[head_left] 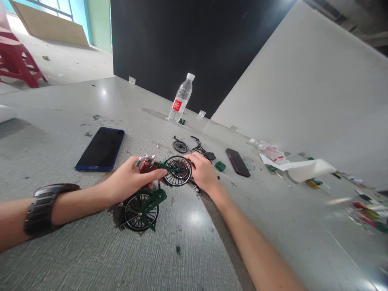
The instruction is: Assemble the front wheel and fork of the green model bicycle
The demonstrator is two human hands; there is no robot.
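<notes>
On the table, a model bicycle sits between the left hand and the right hand, its front wheel next to the right fingers. One smartphone lies beyond the left forearm. Behind the bicycle lie a loose wheel and, to its right, a spare bicycle frame; farther back stands a water bottle, before a partition. Another smartphone lies right of the right hand; farther right is a paper sheet.

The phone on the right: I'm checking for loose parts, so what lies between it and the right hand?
The head view shows a small green piece between the phone and the right hand, with a black part close by.
</notes>
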